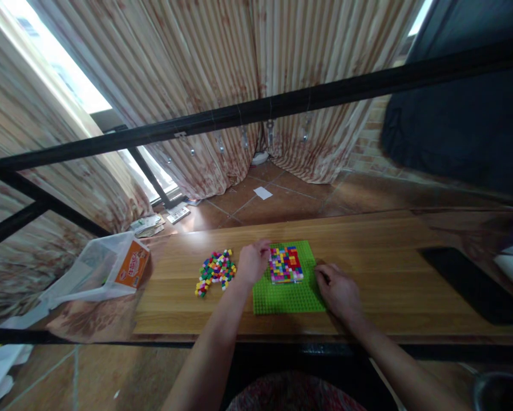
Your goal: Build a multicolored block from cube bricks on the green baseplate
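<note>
A green studded baseplate (288, 299) lies on the wooden table. On its upper part stands a low block of multicoloured toy bricks (286, 265), built up in layers. My left hand (251, 264) is at the block's left side, fingers pinched together by its far left corner; whatever they hold is too small to make out. My right hand (339, 291) rests beside the plate's right edge with loosely curled fingers, and no brick shows in it. Left of my left forearm, loose coloured bricks (217, 270) lie in a scattered pile.
At the table's left end a translucent plastic box (97, 268) with an orange label lies tipped over. A dark flat mat (474, 282) is on the right. Beyond the wooden tabletop (380, 257), a black metal bar (222, 116) crosses in front of curtains (196, 63).
</note>
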The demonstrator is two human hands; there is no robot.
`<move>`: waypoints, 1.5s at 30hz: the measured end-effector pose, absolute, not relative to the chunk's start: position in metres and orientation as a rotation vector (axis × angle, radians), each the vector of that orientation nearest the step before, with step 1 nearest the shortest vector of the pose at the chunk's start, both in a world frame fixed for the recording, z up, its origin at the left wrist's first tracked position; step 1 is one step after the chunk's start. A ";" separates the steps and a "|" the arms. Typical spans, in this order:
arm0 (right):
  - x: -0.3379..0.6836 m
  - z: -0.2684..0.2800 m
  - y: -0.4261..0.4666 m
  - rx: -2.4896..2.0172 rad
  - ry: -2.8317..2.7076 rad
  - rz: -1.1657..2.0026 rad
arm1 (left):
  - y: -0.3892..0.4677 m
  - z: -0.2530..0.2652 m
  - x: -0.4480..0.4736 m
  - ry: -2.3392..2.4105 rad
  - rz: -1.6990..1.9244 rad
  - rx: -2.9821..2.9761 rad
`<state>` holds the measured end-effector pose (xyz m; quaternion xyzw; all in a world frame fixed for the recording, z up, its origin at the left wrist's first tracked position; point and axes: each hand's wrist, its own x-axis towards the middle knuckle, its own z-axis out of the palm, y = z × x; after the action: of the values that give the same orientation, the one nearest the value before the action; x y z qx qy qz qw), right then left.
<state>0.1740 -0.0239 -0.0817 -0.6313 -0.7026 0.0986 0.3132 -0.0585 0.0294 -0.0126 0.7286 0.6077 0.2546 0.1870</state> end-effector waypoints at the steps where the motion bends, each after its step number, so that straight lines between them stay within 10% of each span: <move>1: 0.174 -0.082 -0.024 -1.663 -1.855 0.260 | 0.030 -0.012 -0.059 1.706 0.720 2.039; 30: 0.176 -0.090 -0.022 -1.655 -1.873 0.232 | 0.028 -0.029 -0.062 1.672 0.911 1.886; 45: 0.181 -0.094 -0.021 -1.647 -1.905 0.243 | -0.104 -0.061 -0.100 1.894 1.112 1.833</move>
<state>0.1809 -0.0212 -0.0940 -0.6208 -0.7180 0.0915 0.3011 -0.0999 -0.1037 -0.0607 0.6343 0.6556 0.3850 0.1399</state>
